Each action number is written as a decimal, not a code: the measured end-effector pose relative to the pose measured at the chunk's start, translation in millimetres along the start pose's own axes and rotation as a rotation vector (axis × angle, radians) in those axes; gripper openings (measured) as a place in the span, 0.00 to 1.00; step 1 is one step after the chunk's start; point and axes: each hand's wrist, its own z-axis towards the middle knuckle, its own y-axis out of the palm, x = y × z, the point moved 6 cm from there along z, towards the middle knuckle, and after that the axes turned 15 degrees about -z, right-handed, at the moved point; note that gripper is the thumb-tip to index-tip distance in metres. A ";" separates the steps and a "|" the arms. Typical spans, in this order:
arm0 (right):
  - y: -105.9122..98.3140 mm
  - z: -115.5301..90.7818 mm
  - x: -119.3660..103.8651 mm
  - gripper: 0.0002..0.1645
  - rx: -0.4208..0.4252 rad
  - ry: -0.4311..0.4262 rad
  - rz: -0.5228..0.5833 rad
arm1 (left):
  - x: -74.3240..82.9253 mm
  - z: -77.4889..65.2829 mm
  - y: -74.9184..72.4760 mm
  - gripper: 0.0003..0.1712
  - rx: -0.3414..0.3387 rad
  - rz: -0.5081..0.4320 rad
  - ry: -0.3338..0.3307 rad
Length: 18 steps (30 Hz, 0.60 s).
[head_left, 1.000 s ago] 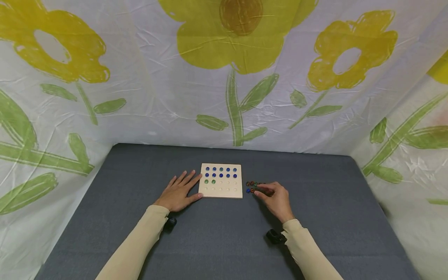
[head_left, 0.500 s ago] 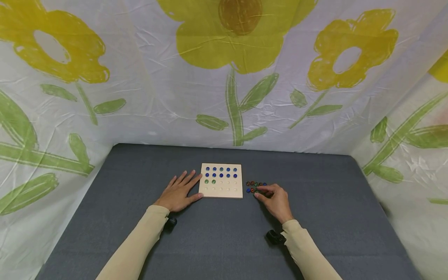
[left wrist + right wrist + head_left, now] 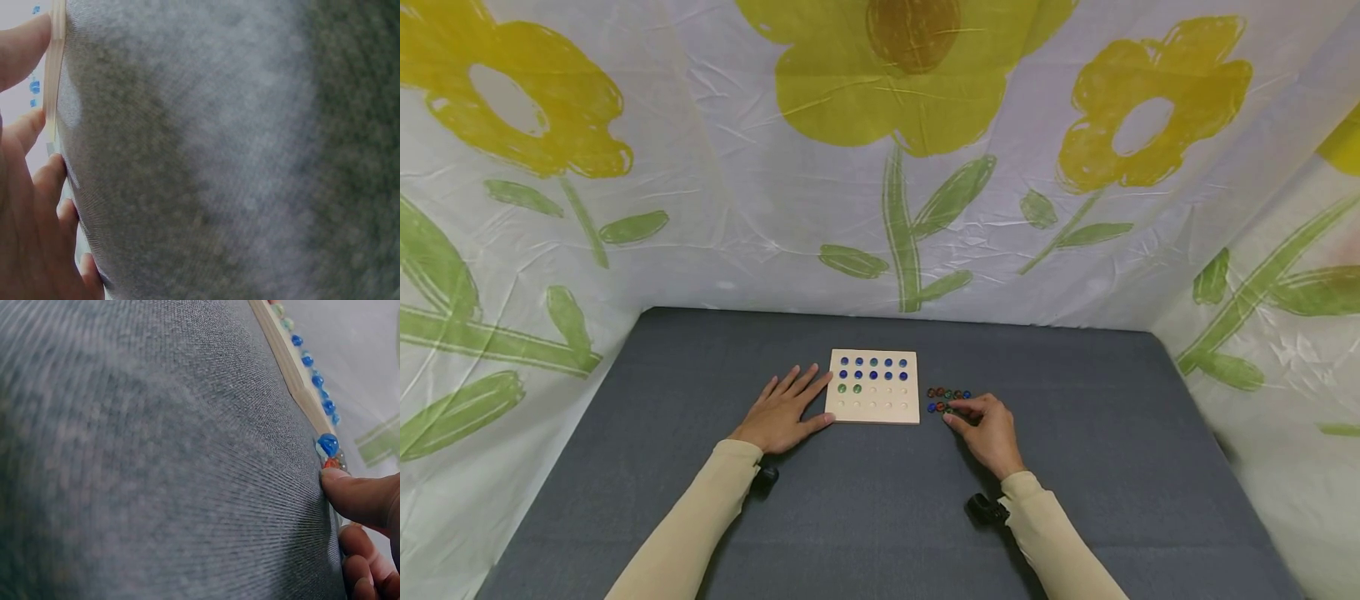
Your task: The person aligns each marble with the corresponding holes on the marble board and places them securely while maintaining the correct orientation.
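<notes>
A pale wooden board with rows of round hollows lies on the table. Blue marbles fill most of its two far rows, and two green marbles sit at the left of the third row. My left hand lies spread, thumb and forefinger touching the board's left edge. Right of the board, loose marbles form two short rows, red, green and blue. At the nearer row my right hand pinches a small green marble, mostly hidden by the fingertips. A blue marble lies just past the thumb in the right wrist view.
Dark grey cloth covers the table. Behind and at the sides hangs a white sheet printed with yellow flowers. A small black camera is on the right wrist, another on the left.
The right thumb and forefinger have shifted slightly at the nearer row of loose marbles, uncovering the far row's right end and closing around a green marble. The left hand and board stay put.
</notes>
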 end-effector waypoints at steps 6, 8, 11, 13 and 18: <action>1.8 0.5 0.8 0.13 -0.002 -0.002 -0.007 | -5.5 1.8 2.4 0.47 0.000 0.003 -0.005; 1.8 0.7 0.4 0.13 -0.003 0.001 -0.008 | -6.5 1.9 2.8 0.47 0.001 0.001 -0.007; 1.5 0.8 -0.3 0.13 -0.007 0.008 -0.010 | -8.2 2.4 3.5 0.47 0.000 0.005 -0.015; 0.9 1.2 -0.7 0.12 -0.010 0.013 -0.008 | -8.5 2.5 3.6 0.47 0.000 0.003 -0.014; -2.8 1.8 -2.8 0.12 0.001 0.020 0.004 | -8.0 2.7 3.4 0.47 -0.002 0.003 -0.015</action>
